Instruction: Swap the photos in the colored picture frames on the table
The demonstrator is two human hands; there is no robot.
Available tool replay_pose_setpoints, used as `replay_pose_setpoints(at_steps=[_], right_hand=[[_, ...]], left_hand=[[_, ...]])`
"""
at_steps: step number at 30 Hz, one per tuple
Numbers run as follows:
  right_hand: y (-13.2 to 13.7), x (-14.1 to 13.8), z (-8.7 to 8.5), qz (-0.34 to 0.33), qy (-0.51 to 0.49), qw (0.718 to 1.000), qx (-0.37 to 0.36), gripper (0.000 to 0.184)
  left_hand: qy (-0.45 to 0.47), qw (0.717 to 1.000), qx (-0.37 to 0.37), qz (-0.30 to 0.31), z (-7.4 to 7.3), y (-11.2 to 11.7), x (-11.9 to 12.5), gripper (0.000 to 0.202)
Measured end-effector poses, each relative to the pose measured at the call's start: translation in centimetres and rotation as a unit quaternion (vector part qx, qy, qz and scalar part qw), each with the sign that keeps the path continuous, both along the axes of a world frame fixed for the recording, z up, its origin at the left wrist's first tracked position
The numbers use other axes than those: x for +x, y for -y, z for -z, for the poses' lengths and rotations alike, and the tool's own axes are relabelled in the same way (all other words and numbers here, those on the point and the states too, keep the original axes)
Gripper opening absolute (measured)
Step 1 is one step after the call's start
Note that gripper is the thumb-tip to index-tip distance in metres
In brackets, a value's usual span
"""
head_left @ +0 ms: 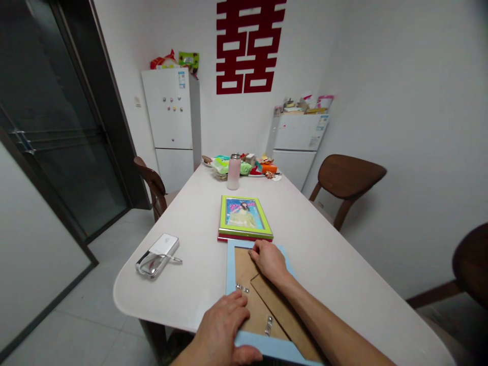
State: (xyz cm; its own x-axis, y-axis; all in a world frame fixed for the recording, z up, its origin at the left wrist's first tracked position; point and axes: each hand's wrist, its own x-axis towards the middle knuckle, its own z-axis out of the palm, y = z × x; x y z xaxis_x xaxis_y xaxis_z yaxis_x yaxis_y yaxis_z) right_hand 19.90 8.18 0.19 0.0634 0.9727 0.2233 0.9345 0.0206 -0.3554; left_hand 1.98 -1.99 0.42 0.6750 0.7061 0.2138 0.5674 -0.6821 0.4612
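A light blue picture frame (231, 264) lies face down at the near edge of the table, its brown backing board (259, 305) showing. Small metal clips (269, 325) sit on the board, and a strut-shaped flap runs down its right part. My left hand (224, 328) grips the frame's near left corner, fingers over the left rail and thumb along the near rail. At the far end of the board, my right hand (269, 262) is closed with its fingertips pinched near the inner edge; what they hold is hidden.
Just beyond lies a green picture frame (267, 216) stacked on a red one (244, 238). A power bank with a cable (162, 251) is at the left. Farther back stand a pink bottle (234, 173) and assorted packets (267, 168). Wooden chairs (346, 175) flank the table (190, 300).
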Motion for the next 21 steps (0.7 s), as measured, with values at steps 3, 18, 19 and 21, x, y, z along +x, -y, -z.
replay_pose_setpoints(at_steps=[3,18,19,21], right_hand=[[-0.3,-0.1,0.1,0.014,-0.015,1.0,0.001,0.013],[7.7,8.1,-1.7,0.027,-0.364,0.931,-0.009,0.029],[8.5,8.6,-1.5,0.058,-0.418,0.906,-0.012,0.029],[10.1,8.3,-1.2,0.083,-0.487,0.87,-0.001,0.028]], left_hand=[[-0.024,1.0,0.009,0.006,-0.1,0.0,0.0,0.051],[-0.067,0.994,0.066,0.06,1.0,0.9,4.0,0.038],[-0.029,0.996,0.055,0.06,0.6,1.0,4.0,0.038],[0.072,0.996,0.021,0.056,-0.7,1.4,4.1,0.035]])
